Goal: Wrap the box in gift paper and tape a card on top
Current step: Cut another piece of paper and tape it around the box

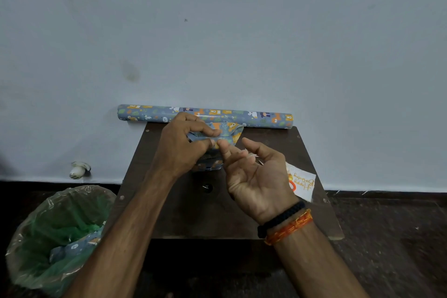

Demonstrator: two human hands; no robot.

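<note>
Above the counter [183,213], a left hand [180,150] pinches an end flap of gift paper [226,132] against the half-wrapped box [208,164] while the open right hand [256,174] steadies it, with taping seemingly next; the card [303,182] waits alongside.

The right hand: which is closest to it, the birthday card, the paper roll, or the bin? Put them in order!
From the right hand:
1. Birthday card, just beside it on the right.
2. Paper roll, back by the wall.
3. Bin, far left on the floor.
</note>
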